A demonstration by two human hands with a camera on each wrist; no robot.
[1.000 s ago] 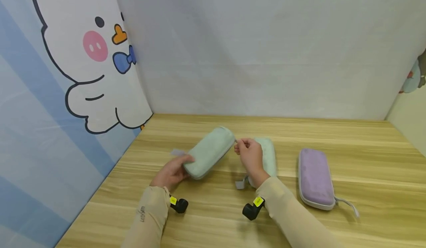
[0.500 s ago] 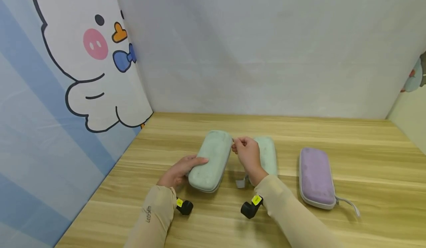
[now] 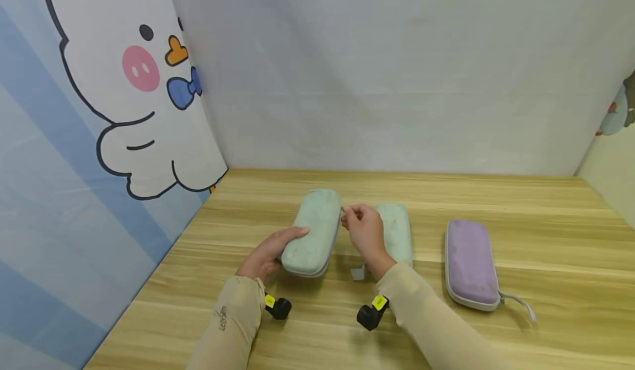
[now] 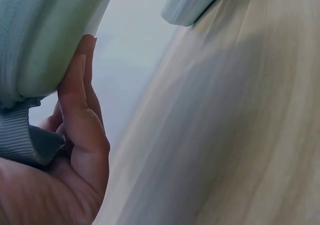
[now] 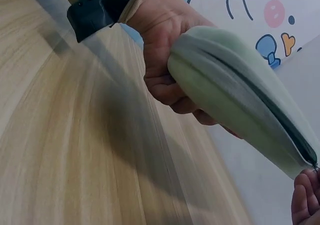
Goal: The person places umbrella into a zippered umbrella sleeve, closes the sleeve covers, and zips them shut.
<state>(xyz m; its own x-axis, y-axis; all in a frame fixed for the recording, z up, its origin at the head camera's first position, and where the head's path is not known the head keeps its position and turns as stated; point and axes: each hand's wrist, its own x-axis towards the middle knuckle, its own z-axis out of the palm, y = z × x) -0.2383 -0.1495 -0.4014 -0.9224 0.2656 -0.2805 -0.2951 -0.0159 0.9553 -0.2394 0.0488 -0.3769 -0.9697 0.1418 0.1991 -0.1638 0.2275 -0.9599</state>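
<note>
My left hand holds a mint-green zip case above the table, thumb on top and fingers beneath. A grey fabric strap hangs from the near end of that case in the left wrist view. My right hand pinches the small zip pull at the far right corner; the fingertips mostly cover the pull. Along the case's side, the right wrist view shows a dark gap in the zip running up to my right fingertips. Inside, nothing can be made out.
A second mint-green case lies on the wooden table behind my right hand, partly covered by it. Farther right lies a purple case with a grey wrist strap. A pale curtain closes off the back, a cartoon-printed one the left.
The held case has swung from a diagonal tilt to pointing more straight away from me. My left hand has shifted right; my right hand has moved slightly left, still pinching the pull.
</note>
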